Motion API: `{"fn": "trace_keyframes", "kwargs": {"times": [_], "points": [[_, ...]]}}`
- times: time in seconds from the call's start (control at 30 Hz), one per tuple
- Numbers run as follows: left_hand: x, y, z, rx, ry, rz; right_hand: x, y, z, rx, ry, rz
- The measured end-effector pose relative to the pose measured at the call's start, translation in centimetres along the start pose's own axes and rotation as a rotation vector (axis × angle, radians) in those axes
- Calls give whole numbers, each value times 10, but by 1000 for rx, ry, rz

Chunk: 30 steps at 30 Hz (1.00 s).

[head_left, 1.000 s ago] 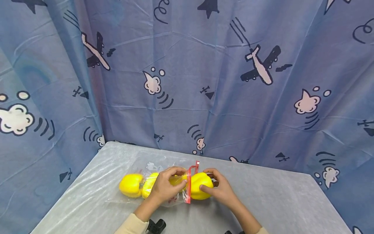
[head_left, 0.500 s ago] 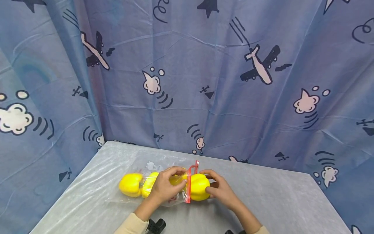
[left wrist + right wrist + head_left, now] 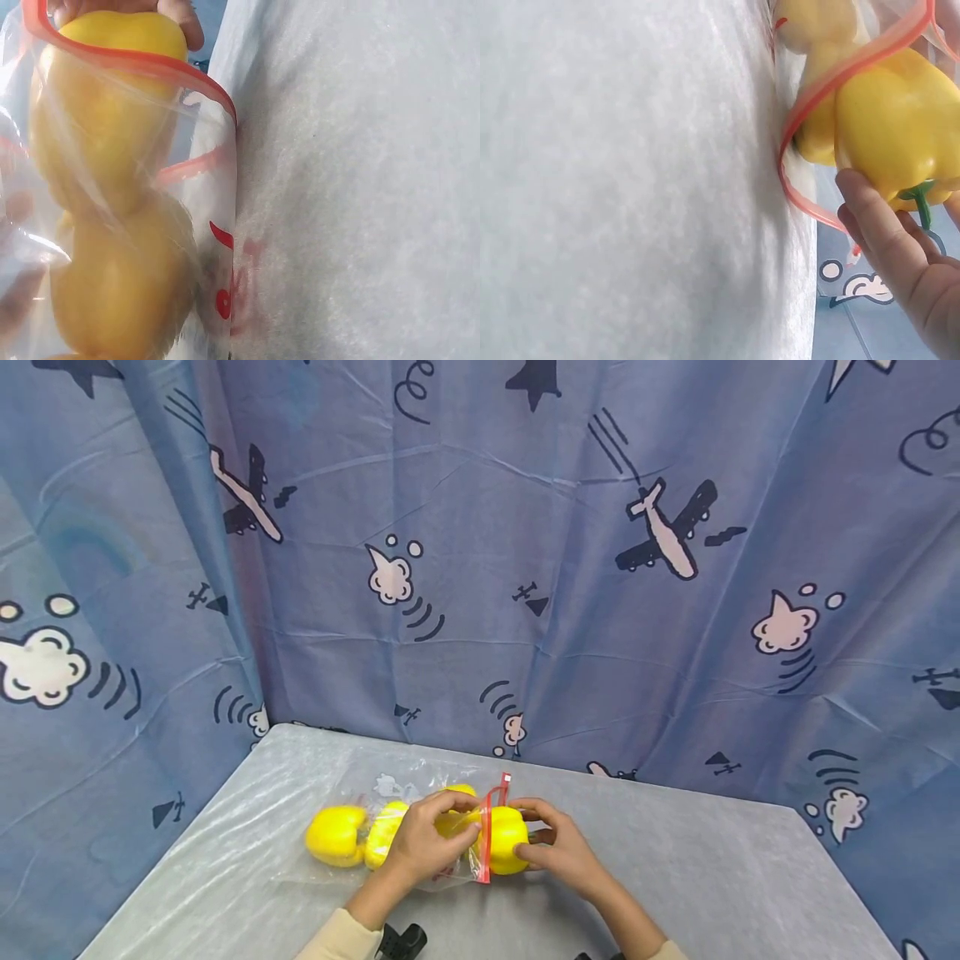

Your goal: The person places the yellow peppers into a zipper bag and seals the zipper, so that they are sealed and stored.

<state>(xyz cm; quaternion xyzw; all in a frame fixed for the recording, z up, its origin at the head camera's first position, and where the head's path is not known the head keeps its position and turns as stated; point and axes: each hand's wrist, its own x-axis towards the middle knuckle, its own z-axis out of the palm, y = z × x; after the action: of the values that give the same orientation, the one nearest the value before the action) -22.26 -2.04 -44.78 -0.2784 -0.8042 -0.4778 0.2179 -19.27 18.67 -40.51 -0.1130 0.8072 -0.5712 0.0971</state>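
So we've got the blue airplane-print curtain [image 3: 570, 568] hanging behind everything, and in front of it the grey tabletop [image 3: 712, 877] with a clear zip bag [image 3: 405, 827] lying on its side near the middle. There are already yellow peppers [image 3: 337, 835] sitting inside the bag. Our left hand [image 3: 427, 843] has its grip curled around the bag right by the red zip mouth [image 3: 487, 835], holding it. Our right hand [image 3: 562, 852] has its grip wrapped on another yellow pepper [image 3: 507, 839], which sits halfway through that mouth, green stem [image 3: 922, 199] pointing out toward the palm.
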Motion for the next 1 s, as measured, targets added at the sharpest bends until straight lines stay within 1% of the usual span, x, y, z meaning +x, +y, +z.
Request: {"fn": "trace_keyframes", "kwargs": {"times": [0.17,0.33,0.43,0.53,0.7,0.87,1.0], "points": [[1,-1,1,-6,27,41,6,9,3,12,-6,-16],[2,-1,1,-21,29,41,16,28,6,63,-21,-64],[2,-1,1,-26,28,35,21,34,10,87,-28,-76],[2,-1,1,-27,31,27,23,32,14,86,-25,-65],[3,-1,0,-37,31,21,21,20,17,25,-10,-52],[4,-1,0,-37,32,29,22,16,21,-22,-10,-75],[3,-1,0,-28,38,33,25,18,25,-2,-33,-104]]}}
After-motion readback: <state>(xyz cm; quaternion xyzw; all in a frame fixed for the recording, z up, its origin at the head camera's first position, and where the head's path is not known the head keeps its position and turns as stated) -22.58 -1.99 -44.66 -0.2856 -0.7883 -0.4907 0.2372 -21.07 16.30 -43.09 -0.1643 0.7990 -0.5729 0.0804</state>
